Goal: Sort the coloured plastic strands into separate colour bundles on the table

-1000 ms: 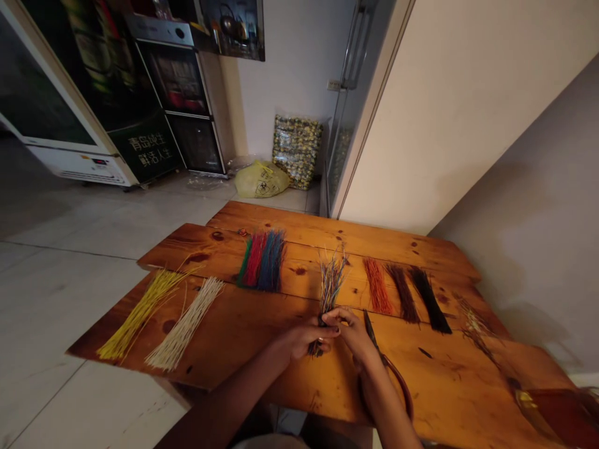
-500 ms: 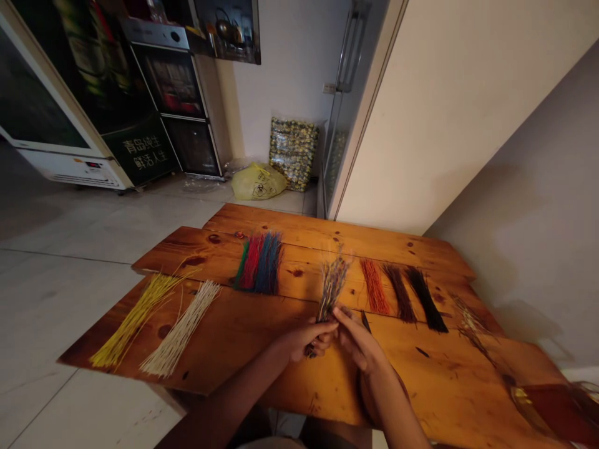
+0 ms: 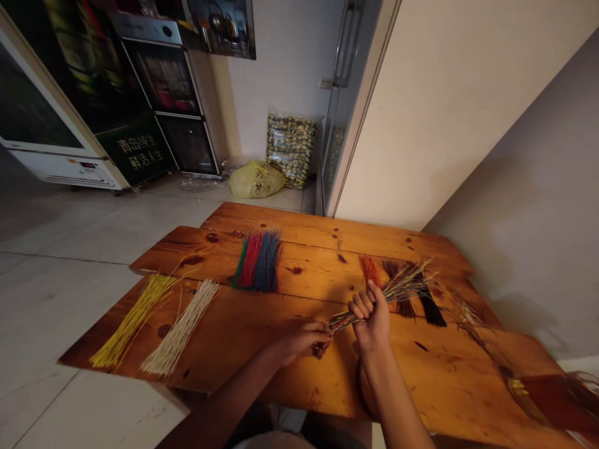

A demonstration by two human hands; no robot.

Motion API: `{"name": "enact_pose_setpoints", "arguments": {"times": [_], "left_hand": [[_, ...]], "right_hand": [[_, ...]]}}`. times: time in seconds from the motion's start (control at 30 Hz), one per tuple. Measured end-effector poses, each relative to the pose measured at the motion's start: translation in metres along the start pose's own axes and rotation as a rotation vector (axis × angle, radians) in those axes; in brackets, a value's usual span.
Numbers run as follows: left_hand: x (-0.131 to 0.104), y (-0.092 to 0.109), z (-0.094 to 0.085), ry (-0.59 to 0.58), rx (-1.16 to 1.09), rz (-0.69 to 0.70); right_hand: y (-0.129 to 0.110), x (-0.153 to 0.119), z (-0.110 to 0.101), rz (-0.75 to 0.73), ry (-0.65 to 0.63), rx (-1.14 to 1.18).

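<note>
My right hand [image 3: 372, 313] is wrapped round the middle of a mixed-colour bundle of thin strands [image 3: 405, 282], tilted with its loose ends fanning to the right above the brown bundle [image 3: 405, 307] and black bundle [image 3: 433, 305]. My left hand [image 3: 306, 340] is closed at the bundle's lower left end, its fingers pinched round it. An orange bundle [image 3: 370, 269] lies just behind my right hand. Farther left on the wooden table [image 3: 253, 318] lie green, red and blue strands [image 3: 258, 262], a white bundle [image 3: 181, 327] and a yellow bundle [image 3: 135, 321].
Loose strands [image 3: 472, 321] lie at the table's right side, near a reddish-brown object [image 3: 547, 399] at the corner. A rounded brown thing [image 3: 367, 390] is partly behind my right forearm. Beyond the table, a yellow bag [image 3: 256, 181] rests on the floor.
The mixed bundle has swung from nearly upright to leaning right. My right hand has moved up and closed round its middle, while my left hand has shifted slightly left at its lower end.
</note>
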State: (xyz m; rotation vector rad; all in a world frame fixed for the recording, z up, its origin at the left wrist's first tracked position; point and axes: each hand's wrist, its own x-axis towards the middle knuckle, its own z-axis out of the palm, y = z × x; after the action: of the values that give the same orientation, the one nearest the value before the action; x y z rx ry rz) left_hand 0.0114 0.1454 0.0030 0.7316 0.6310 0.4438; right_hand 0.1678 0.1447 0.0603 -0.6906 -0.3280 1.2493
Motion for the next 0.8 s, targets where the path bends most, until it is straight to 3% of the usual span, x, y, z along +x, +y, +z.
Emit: {"name": "enact_pose_setpoints", "arguments": {"times": [0.13, 0.3, 0.67, 0.8], "left_hand": [[0.011, 0.003, 0.01, 0.112, -0.247, 0.1], [0.018, 0.021, 0.037, 0.212, -0.78, 0.196], [0.028, 0.021, 0.052, 0.327, -0.837, 0.295], [0.02, 0.024, 0.052, 0.332, -0.729, 0.236]], "right_hand": [[-0.007, -0.012, 0.017, -0.108, -0.036, -0.003], [0.01, -0.031, 0.039, -0.125, -0.116, -0.072], [0.027, -0.035, 0.045, -0.136, -0.109, -0.156], [0.027, -0.031, 0.041, -0.139, -0.076, -0.162]]}}
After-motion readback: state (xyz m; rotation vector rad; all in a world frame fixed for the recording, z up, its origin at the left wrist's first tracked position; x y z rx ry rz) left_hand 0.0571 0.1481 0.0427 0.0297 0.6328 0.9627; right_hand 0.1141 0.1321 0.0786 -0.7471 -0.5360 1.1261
